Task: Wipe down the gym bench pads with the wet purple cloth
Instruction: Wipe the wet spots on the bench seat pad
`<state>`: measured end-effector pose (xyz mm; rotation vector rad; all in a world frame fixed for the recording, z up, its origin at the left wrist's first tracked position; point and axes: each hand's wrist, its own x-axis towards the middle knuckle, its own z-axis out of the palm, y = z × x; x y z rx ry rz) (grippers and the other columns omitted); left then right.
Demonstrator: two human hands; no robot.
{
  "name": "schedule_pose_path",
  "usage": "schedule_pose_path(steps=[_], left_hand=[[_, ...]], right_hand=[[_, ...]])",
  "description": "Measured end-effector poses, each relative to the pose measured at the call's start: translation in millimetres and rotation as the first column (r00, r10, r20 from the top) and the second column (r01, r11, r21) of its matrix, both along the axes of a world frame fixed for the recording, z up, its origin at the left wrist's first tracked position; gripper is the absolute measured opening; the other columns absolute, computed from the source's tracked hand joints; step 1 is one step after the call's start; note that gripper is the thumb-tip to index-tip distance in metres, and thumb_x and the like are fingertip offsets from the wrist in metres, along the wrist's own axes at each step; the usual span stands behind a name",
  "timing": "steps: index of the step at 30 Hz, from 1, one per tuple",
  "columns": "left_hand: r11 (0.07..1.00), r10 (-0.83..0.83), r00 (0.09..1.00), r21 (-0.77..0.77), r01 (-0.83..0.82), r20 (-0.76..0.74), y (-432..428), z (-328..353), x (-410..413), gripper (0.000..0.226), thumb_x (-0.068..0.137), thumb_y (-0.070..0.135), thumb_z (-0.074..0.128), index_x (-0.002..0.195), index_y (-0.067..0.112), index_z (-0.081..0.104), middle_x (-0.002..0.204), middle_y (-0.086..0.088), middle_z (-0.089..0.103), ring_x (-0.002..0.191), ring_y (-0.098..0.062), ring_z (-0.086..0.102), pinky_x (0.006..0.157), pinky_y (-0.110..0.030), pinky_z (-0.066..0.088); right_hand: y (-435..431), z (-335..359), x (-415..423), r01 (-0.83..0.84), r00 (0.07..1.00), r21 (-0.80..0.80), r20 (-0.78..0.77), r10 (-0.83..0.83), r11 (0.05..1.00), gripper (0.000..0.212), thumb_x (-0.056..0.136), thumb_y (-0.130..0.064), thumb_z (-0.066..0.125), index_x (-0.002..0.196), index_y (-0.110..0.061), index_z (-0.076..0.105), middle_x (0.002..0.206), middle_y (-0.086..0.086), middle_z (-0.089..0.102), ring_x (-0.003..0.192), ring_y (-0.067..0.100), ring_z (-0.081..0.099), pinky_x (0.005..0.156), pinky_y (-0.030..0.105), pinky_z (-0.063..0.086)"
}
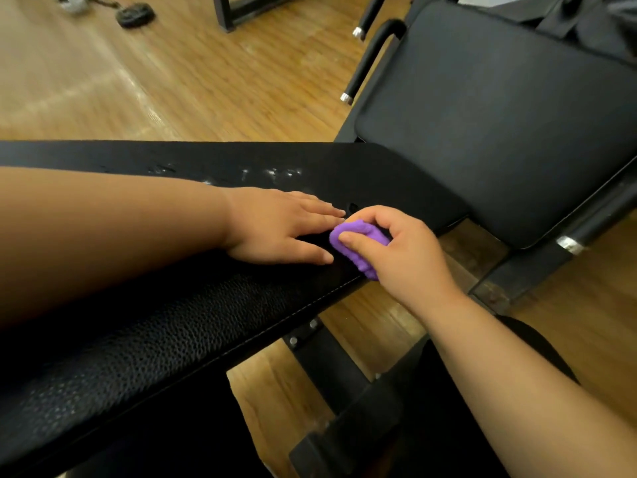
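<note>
A long black bench pad [144, 339] runs from the lower left to the middle of the head view, with worn white scuffs near its far edge. My left hand [275, 225] lies flat on the pad with straight fingers. Just right of it, my right hand [396, 250] grips a bunched purple cloth [358, 243] against the pad near its right end and front edge. A second, wider black pad [499, 132] sits tilted at the upper right, apart from both hands.
Black metal frame bars [331, 367] run under the long pad. Padded roller handles with silver caps [365, 60] stick out left of the wider pad. A dark weight plate [134, 15] lies on the wooden floor [172, 81] at the top left.
</note>
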<state>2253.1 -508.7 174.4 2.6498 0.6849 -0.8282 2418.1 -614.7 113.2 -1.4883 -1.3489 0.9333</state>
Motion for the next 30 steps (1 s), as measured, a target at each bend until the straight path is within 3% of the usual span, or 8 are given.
schedule_pose_path(steps=[3, 6, 12, 17, 22, 25, 30], left_hand=[[1.0, 0.004, 1.0, -0.001, -0.004, -0.022, 1.1, -0.8, 0.3, 0.098, 0.069, 0.083, 0.017, 0.154, 0.034, 0.009, 0.161, 0.015, 0.004, 0.147, -0.002, -0.001, 0.122, -0.034, 0.006], [1.0, 0.013, 0.999, 0.004, -0.013, -0.046, 1.0, 0.0, 2.6, 0.092, 0.079, 0.084, 0.02, 0.154, 0.033, 0.007, 0.162, 0.015, 0.003, 0.147, -0.003, -0.002, 0.122, -0.032, 0.005], [1.0, 0.01, 0.998, 0.024, -0.008, -0.067, -2.6, 3.4, 4.7, 0.093, 0.077, 0.079, 0.02, 0.155, 0.029, 0.01, 0.163, 0.009, 0.003, 0.147, -0.005, -0.001, 0.117, -0.023, 0.001], [1.0, -0.001, 0.998, 0.01, 0.001, -0.058, -3.1, 5.3, 4.2, 0.094, 0.072, 0.073, 0.017, 0.155, 0.031, 0.007, 0.162, 0.013, 0.003, 0.147, -0.003, -0.002, 0.12, -0.027, 0.004], [0.999, 0.0, 0.998, 0.032, 0.002, -0.059, -2.8, 3.8, 4.4, 0.089, 0.081, 0.077, 0.019, 0.155, 0.029, 0.01, 0.163, 0.008, 0.005, 0.148, -0.006, 0.0, 0.12, -0.027, 0.004], [1.0, 0.0, 0.998, 0.024, 0.002, -0.059, -2.6, 2.6, 4.5, 0.089, 0.081, 0.081, 0.019, 0.154, 0.031, 0.007, 0.162, 0.012, 0.003, 0.147, -0.004, -0.001, 0.121, -0.03, 0.005], [1.0, 0.025, 0.998, 0.016, -0.024, -0.054, -4.1, 5.4, 6.2, 0.08, 0.086, 0.066, 0.028, 0.154, 0.03, 0.007, 0.162, 0.012, 0.003, 0.148, -0.005, -0.001, 0.12, -0.026, 0.001]], right_hand=[[3.6, -2.2, 10.0, -0.013, 1.0, -0.012, 0.017, 0.013, 1.0, 0.009, 0.089, -0.021, 0.068, 0.085, -0.03, 0.067, 0.08, -0.004, 0.067, 0.072, 0.001, 0.061, 0.054, 0.006, 0.043], [14.0, -4.7, 21.5, 0.041, 0.994, -0.031, 0.103, -0.038, 0.999, 0.011, 0.09, -0.022, 0.067, 0.087, -0.032, 0.065, 0.087, -0.006, 0.066, 0.078, -0.009, 0.057, 0.057, 0.003, 0.042], [-4.9, -2.9, 3.5, -0.128, 0.991, 0.097, -0.024, 0.131, 0.987, 0.012, 0.086, -0.018, 0.071, 0.087, -0.03, 0.069, 0.085, -0.011, 0.068, 0.08, 0.003, 0.063, 0.065, 0.009, 0.045], [17.5, -9.8, 21.4, -0.035, 0.998, 0.075, 0.064, 0.031, 0.997, 0.021, 0.087, -0.018, 0.069, 0.085, -0.039, 0.065, 0.088, -0.015, 0.067, 0.088, -0.004, 0.06, 0.069, 0.006, 0.044], [1.8, -9.3, 8.8, -0.13, 0.991, 0.159, 0.018, 0.129, 0.979, 0.022, 0.084, -0.017, 0.073, 0.085, -0.038, 0.066, 0.09, -0.016, 0.068, 0.089, 0.001, 0.062, 0.07, 0.009, 0.046], [9.5, -8.9, 22.2, -0.088, 0.995, 0.096, 0.053, 0.083, 0.991, 0.02, 0.086, -0.018, 0.07, 0.086, -0.037, 0.065, 0.092, -0.01, 0.067, 0.084, 0.005, 0.061, 0.065, 0.007, 0.047], [12.2, -9.9, 17.8, -0.084, 0.995, 0.089, 0.066, 0.078, 0.992, 0.019, 0.086, -0.019, 0.071, 0.085, -0.037, 0.065, 0.087, -0.017, 0.066, 0.089, -0.006, 0.059, 0.07, 0.006, 0.044]])
